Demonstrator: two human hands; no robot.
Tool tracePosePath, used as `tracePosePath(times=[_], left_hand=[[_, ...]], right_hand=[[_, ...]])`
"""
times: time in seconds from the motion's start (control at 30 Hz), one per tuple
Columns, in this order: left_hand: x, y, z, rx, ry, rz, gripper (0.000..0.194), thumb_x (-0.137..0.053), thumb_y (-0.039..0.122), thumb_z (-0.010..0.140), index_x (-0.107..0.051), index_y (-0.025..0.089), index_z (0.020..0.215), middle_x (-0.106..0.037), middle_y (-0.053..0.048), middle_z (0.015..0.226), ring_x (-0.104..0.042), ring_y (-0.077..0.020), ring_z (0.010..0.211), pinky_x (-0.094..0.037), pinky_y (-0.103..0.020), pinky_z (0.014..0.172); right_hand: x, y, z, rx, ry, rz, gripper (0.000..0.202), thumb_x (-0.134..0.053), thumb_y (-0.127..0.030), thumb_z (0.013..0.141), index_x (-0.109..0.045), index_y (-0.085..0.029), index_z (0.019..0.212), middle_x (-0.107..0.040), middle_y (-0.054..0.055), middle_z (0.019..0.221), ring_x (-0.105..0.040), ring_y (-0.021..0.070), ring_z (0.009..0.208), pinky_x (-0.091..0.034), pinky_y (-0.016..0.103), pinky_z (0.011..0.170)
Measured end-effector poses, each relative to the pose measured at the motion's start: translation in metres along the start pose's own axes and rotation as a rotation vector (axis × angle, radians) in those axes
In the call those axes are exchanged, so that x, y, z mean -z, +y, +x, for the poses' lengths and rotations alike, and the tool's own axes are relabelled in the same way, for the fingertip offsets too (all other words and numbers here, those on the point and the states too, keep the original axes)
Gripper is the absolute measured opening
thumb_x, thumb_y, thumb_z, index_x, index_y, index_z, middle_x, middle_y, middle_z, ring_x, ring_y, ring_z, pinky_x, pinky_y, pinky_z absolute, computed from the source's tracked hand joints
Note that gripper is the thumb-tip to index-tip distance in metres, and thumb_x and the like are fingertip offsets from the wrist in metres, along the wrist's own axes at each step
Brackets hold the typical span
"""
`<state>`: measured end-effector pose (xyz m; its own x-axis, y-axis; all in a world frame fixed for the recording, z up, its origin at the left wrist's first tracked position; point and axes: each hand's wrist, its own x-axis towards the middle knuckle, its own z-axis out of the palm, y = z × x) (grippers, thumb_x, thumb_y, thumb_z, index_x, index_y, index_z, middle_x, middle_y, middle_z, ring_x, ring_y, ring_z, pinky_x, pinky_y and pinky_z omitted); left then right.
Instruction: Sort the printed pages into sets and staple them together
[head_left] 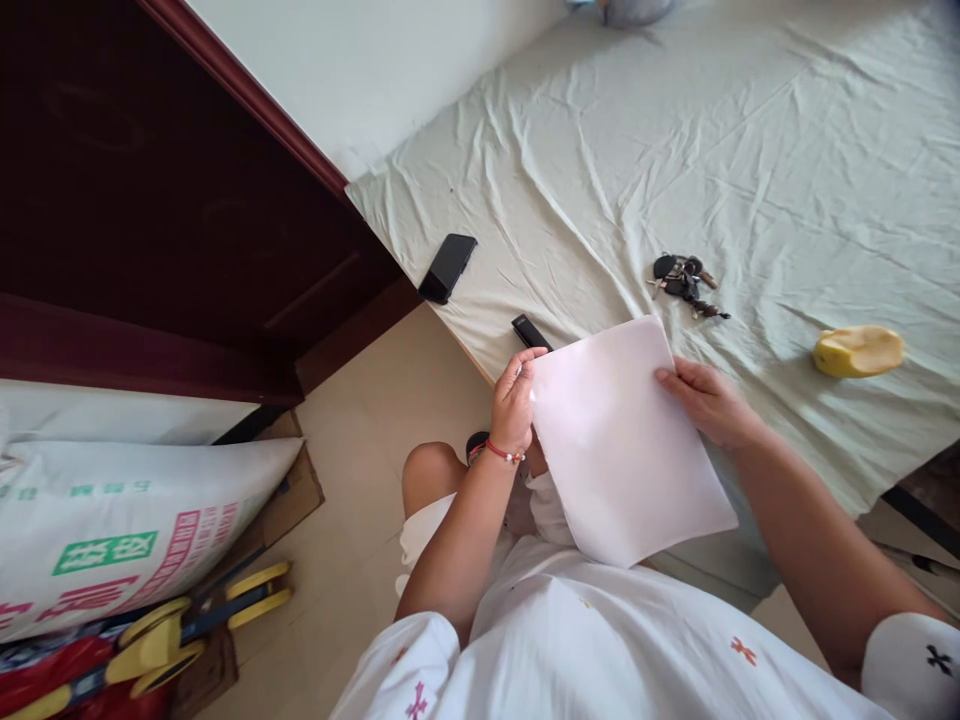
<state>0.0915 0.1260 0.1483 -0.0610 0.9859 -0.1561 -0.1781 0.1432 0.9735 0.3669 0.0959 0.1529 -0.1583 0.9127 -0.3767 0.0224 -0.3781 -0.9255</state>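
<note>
A blank white sheet of paper (634, 445), or a thin stack of it, is held over my lap at the table's front edge. My left hand (515, 400), with a red bracelet at the wrist, grips its upper left side. On the upper right side my right hand (705, 398) pinches the edge, thumb on top. Just beyond the left fingers lies a small black object (531, 332), partly hidden by the paper. A bunch of keys (684, 283) rests on the cloth past the right hand.
The table wears a wrinkled pale green cloth (570, 200). On it lie a black phone (448, 267) and a yellow peeled or cut fruit (859, 352). A printed white sack (135, 520) and yellow-handled equipment (161, 640) are on the left. A dark door (165, 180) stands behind.
</note>
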Motion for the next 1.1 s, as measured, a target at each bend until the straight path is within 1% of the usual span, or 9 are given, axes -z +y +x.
tracePosePath(times=[0.13,0.23,0.33,0.5,0.63,0.73,0.83,0.93,1.1], left_hand=[[-0.001,0.009,0.0,0.04,-0.077,-0.066,0.035,-0.069,0.054,0.093,-0.074,0.025,0.112,-0.076,-0.004,0.104,-0.07,-0.0203,0.092,-0.056,-0.032,0.086],[-0.002,0.018,-0.004,0.015,-0.177,-0.079,0.032,-0.069,0.052,0.095,-0.075,0.026,0.112,-0.077,-0.004,0.11,-0.071,-0.0204,0.099,-0.055,-0.033,0.093],[-0.006,0.025,-0.008,-0.005,-0.263,-0.062,0.033,-0.069,0.052,0.096,-0.076,0.026,0.114,-0.078,-0.005,0.116,-0.072,-0.0226,0.107,-0.054,-0.037,0.101],[-0.013,0.033,-0.015,-0.016,-0.314,-0.085,0.04,-0.068,0.053,0.097,-0.073,0.027,0.126,-0.078,-0.008,0.124,-0.072,-0.0276,0.117,-0.053,-0.044,0.107],[-0.014,0.036,-0.017,-0.004,-0.266,-0.085,0.043,-0.07,0.055,0.095,-0.072,0.027,0.129,-0.078,-0.009,0.12,-0.074,-0.0277,0.11,-0.055,-0.042,0.102],[-0.01,0.034,-0.016,-0.034,-0.194,-0.016,0.036,-0.069,0.054,0.096,-0.076,0.025,0.116,-0.076,-0.007,0.114,-0.071,-0.0238,0.102,-0.055,-0.036,0.096],[-0.006,0.029,-0.014,-0.037,-0.121,-0.014,0.032,-0.07,0.054,0.095,-0.077,0.025,0.107,-0.074,-0.004,0.106,-0.067,-0.0198,0.091,-0.054,-0.031,0.086],[-0.005,0.024,-0.012,-0.043,-0.07,-0.023,0.03,-0.071,0.052,0.094,-0.077,0.025,0.105,-0.072,-0.002,0.101,-0.064,-0.0179,0.088,-0.052,-0.028,0.084],[-0.005,0.02,-0.01,-0.027,-0.033,-0.06,0.03,-0.072,0.053,0.093,-0.075,0.025,0.106,-0.071,-0.003,0.105,-0.064,-0.0189,0.093,-0.052,-0.029,0.088]], right_hand=[[0.007,0.005,-0.002,0.117,-0.031,-0.012,0.047,-0.072,-0.062,0.092,-0.074,-0.028,0.125,-0.079,0.008,0.112,-0.078,0.0281,0.093,-0.066,0.042,0.08],[0.016,-0.005,0.004,0.408,0.162,-0.21,0.052,-0.065,-0.056,0.098,-0.06,-0.035,0.145,-0.07,0.009,0.138,-0.073,0.0287,0.113,-0.062,0.048,0.098],[0.017,-0.031,0.012,0.664,0.349,-0.658,0.057,-0.059,-0.05,0.102,-0.049,-0.035,0.156,-0.058,0.012,0.153,-0.062,0.0336,0.134,-0.051,0.058,0.113],[-0.004,-0.071,0.017,0.839,0.14,-1.117,0.044,-0.047,-0.043,0.108,-0.06,-0.032,0.148,-0.058,0.009,0.157,-0.04,0.0366,0.155,-0.027,0.065,0.126],[-0.013,-0.078,0.022,0.812,-0.032,-1.171,0.04,-0.039,-0.039,0.11,-0.074,-0.024,0.125,-0.078,0.013,0.119,-0.057,0.0361,0.139,-0.033,0.062,0.118],[-0.003,-0.083,0.025,0.749,-0.107,-1.131,0.044,-0.038,-0.042,0.11,-0.077,-0.022,0.1,-0.077,0.012,0.095,-0.07,0.0303,0.104,-0.046,0.048,0.1],[0.014,-0.082,0.023,0.557,-0.142,-0.982,0.045,-0.046,-0.053,0.106,-0.073,-0.023,0.085,-0.069,0.007,0.076,-0.064,0.0228,0.074,-0.047,0.038,0.076],[0.024,-0.066,0.019,0.336,-0.063,-0.578,0.041,-0.06,-0.064,0.098,-0.074,-0.025,0.096,-0.07,0.004,0.078,-0.064,0.0206,0.071,-0.047,0.033,0.067],[0.014,-0.018,0.008,0.118,-0.057,0.041,0.049,-0.078,-0.062,0.087,-0.07,-0.028,0.12,-0.078,0.005,0.105,-0.074,0.0233,0.086,-0.06,0.035,0.076]])
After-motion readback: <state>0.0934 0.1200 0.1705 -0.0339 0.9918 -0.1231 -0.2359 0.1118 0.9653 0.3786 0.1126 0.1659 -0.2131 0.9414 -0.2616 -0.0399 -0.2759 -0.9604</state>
